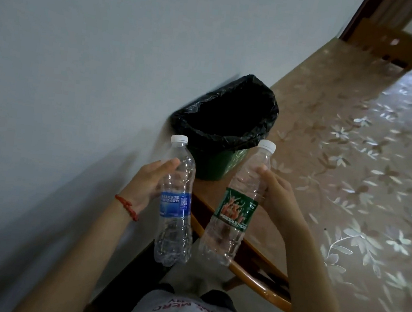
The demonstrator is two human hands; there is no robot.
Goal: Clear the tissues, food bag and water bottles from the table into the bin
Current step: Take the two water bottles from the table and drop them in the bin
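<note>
Against the wall stands the black-lined bin [225, 122], mouth open to receive; before it, short of the rim, the left hand [149, 182] grasps the blue-labelled bottle [176, 203]; the right hand [276, 194] grasps the green-labelled bottle [236, 208], both capped, apparently ready for dropping.

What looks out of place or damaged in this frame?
The bin sits on the table against the wall, not on the floor. The blue-label bottle in the left hand looks crumpled. The green-label bottle in the right hand looks intact.
</note>
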